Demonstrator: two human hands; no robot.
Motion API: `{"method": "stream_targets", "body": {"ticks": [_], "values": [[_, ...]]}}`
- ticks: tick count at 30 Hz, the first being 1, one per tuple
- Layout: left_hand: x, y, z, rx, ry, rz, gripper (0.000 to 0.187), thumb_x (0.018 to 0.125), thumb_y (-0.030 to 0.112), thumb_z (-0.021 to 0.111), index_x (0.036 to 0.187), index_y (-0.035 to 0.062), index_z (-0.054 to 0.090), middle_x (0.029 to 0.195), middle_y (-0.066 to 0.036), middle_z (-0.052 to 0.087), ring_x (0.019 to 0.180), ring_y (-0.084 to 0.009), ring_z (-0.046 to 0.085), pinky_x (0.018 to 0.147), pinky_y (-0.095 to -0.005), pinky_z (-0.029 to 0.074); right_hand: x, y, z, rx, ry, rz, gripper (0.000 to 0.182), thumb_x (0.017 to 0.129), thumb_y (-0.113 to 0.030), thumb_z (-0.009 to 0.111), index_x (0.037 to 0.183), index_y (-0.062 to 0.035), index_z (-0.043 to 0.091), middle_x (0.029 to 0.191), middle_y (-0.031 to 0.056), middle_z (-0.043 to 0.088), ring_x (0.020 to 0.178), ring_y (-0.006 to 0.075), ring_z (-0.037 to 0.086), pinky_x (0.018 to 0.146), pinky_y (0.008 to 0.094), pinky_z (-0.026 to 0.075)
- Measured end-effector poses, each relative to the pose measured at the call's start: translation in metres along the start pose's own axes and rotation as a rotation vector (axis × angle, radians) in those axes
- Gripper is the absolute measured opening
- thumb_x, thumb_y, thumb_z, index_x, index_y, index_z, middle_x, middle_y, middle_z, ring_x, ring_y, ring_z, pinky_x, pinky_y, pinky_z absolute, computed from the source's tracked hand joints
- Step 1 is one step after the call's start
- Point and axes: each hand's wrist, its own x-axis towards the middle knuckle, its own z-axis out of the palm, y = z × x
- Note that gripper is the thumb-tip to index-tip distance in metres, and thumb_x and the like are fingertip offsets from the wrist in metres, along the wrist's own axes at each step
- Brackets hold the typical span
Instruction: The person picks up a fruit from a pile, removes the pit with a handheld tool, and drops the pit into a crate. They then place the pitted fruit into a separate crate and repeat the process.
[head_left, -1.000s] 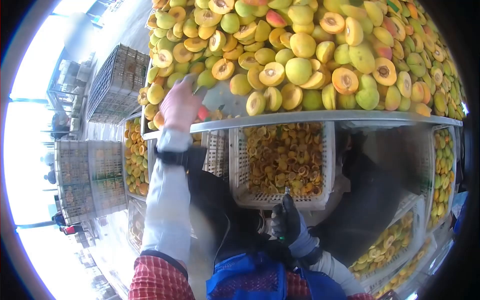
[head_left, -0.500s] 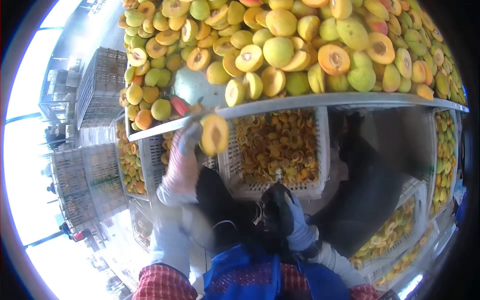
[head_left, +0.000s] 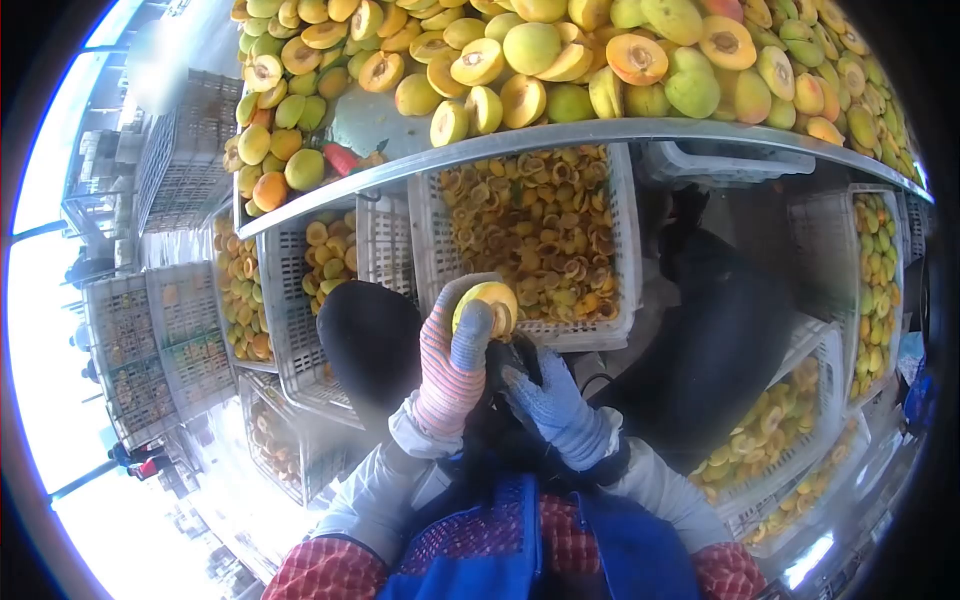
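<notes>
My left hand [head_left: 450, 370], in a pink and grey striped knit glove, grips a yellow peach half [head_left: 499, 302] by its edge, thumb across the near side. The cut face is turned toward my right hand. My right hand [head_left: 565, 412], in a blue-grey glove, is closed round a black handheld tool [head_left: 517, 362], whose upper end is right at the lower edge of the peach half. The tool's tip is hidden behind the fruit. Both hands are over my lap, just on the near side of a white crate [head_left: 625, 250] of hollow fruit scraps.
A metal-rimmed table [head_left: 560, 133] heaped with halved peaches [head_left: 637, 62] spans the front. A red object [head_left: 340, 158] lies near its left rim. Crates of fruit stand under the table, at left [head_left: 290, 300] and right [head_left: 835, 400]. Stacked crates [head_left: 170, 345] stand farther left.
My left hand has come from the table edge down and right, bringing the peach half to the tool. My right hand has stayed near my lap with the tool. The view has shifted slightly.
</notes>
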Motion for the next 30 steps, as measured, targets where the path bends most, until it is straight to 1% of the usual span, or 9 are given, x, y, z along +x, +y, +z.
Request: {"method": "stream_targets", "body": {"ticks": [6,9,12,15,18,22,26,29,30], "values": [[-0.009,0.005,-0.007,-0.062,-0.088,-0.121,0.041,0.091,0.036,0.056,0.104,-0.0019,0.06,0.084,-0.002,0.06,0.078,-0.0084,0.052,0.074,-0.0231,0.043,-0.015,-0.001,0.002,0.09,-0.013,-0.05,0.03,0.088,-0.019,0.06,0.111,0.0005,0.055,0.085,0.0066,0.062,0.072,0.013,0.056,0.066,0.0293,0.047],[-0.01,-0.001,-0.01,-0.035,-0.077,-0.137,0.037,0.09,0.033,0.057,0.1,-0.0022,0.061,0.081,-0.001,0.059,0.076,-0.0064,0.05,0.071,-0.0222,0.042,-0.018,0.009,-0.002,0.172,-0.081,0.053,0.031,0.089,-0.02,0.06,0.112,0.0001,0.055,0.085,0.0058,0.061,0.074,0.011,0.056,0.067,0.0265,0.046],[-0.001,0.012,-0.014,0.016,-0.24,-0.35,0.034,0.09,0.031,0.057,0.097,-0.0019,0.062,0.08,0.0,0.058,0.075,-0.0057,0.049,0.071,-0.0216,0.042,-0.02,0.0,-0.004,0.179,-0.106,0.097,0.031,0.089,-0.021,0.06,0.112,-0.0002,0.054,0.085,0.0044,0.061,0.072,0.0092,0.055,0.064,0.0241,0.046],[0.002,0.009,-0.02,-0.012,-0.318,-0.442,0.036,0.09,0.032,0.058,0.101,-0.0022,0.061,0.084,0.0,0.059,0.077,-0.0059,0.05,0.072,-0.0217,0.042,-0.018,0.022,-0.008,0.185,-0.179,0.029,0.029,0.09,-0.02,0.059,0.112,-0.0007,0.055,0.086,0.0027,0.061,0.07,0.0077,0.054,0.061,0.0226,0.045],[-0.002,0.017,-0.01,-0.089,-0.225,-0.397,0.041,0.09,0.035,0.059,0.105,-0.0024,0.06,0.089,-0.002,0.06,0.082,-0.0069,0.051,0.074,-0.0224,0.043,-0.022,0.03,-0.002,0.381,-0.048,0.09,0.029,0.091,-0.018,0.058,0.114,-0.0019,0.054,0.088,0.0016,0.06,0.067,0.0067,0.053,0.059,0.0222,0.045],[-0.009,0.009,0.005,-0.162,-0.036,-0.19,0.045,0.09,0.041,0.059,0.107,-0.0005,0.06,0.091,-0.004,0.061,0.088,-0.0087,0.054,0.08,-0.0232,0.044,-0.024,0.018,0.004,0.544,0.059,0.25,0.032,0.091,-0.018,0.058,0.118,-0.0026,0.051,0.086,0.0011,0.059,0.065,0.0068,0.053,0.057,0.0204,0.045],[-0.012,0.002,-0.004,-0.056,-0.07,-0.195,0.041,0.09,0.038,0.059,0.106,0.0001,0.061,0.09,-0.003,0.061,0.083,-0.0085,0.054,0.076,-0.0231,0.044,-0.024,0.019,0.005,0.534,-0.011,0.175,0.032,0.092,-0.019,0.057,0.119,-0.0023,0.05,0.086,0.0011,0.059,0.065,0.0073,0.053,0.055,0.019,0.044],[-0.009,-0.001,-0.015,0.049,-0.144,-0.202,0.038,0.09,0.035,0.058,0.105,0.0004,0.061,0.088,-0.003,0.061,0.079,-0.0082,0.054,0.073,-0.0229,0.045,-0.027,0.017,0.002,0.549,-0.06,0.253,0.03,0.092,-0.019,0.057,0.116,-0.0023,0.05,0.087,0.0014,0.057,0.063,0.0078,0.053,0.053,0.0197,0.044],[-0.006,0.0,-0.019,0.057,-0.189,-0.23,0.037,0.09,0.035,0.058,0.104,0.0006,0.061,0.087,-0.002,0.061,0.078,-0.0078,0.053,0.072,-0.0226,0.045,-0.027,0.018,0.003,0.508,-0.067,0.176,0.028,0.092,-0.02,0.057,0.113,-0.0028,0.05,0.085,0.0013,0.057,0.061,0.0078,0.052,0.051,0.0203,0.043]]}}
